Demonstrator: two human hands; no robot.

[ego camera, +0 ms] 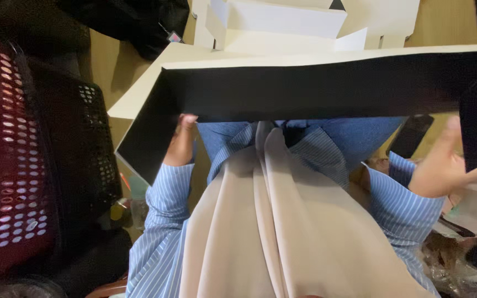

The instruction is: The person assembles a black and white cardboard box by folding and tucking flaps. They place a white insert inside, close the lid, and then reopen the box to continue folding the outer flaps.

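Cardboard [305, 88], a big flat sheet that is black on the face turned toward me and pale cream along its edges, is stretching across the middle of the view from left to right, just above my lap. I am holding it up with both hands. My left hand [182, 138] is reaching up to the sheet's lower edge on the left side, fingertips touching the black face where a side flap is folding down and to the left (how far my fingers are curling around the edge, I cannot tell, since the board is hiding them). My right hand [443, 163] is lifting toward the right end of the sheet, where another black panel is hanging down; its fingers are hidden behind that panel, so I cannot tell whether they are gripping it.

Beyond the sheet, on the far side, folded white boxes [282, 22] are lying on a wooden surface [448, 22]. At the left, a dark red plastic basket [1, 165] with a perforated wall is standing beside a black basket [78, 149]. Below the sheet, my striped blue sleeves [161, 215] and a beige cloth [271, 232] are filling the near part of the view. A dark phone [411, 135] is lying just beside my right wrist.
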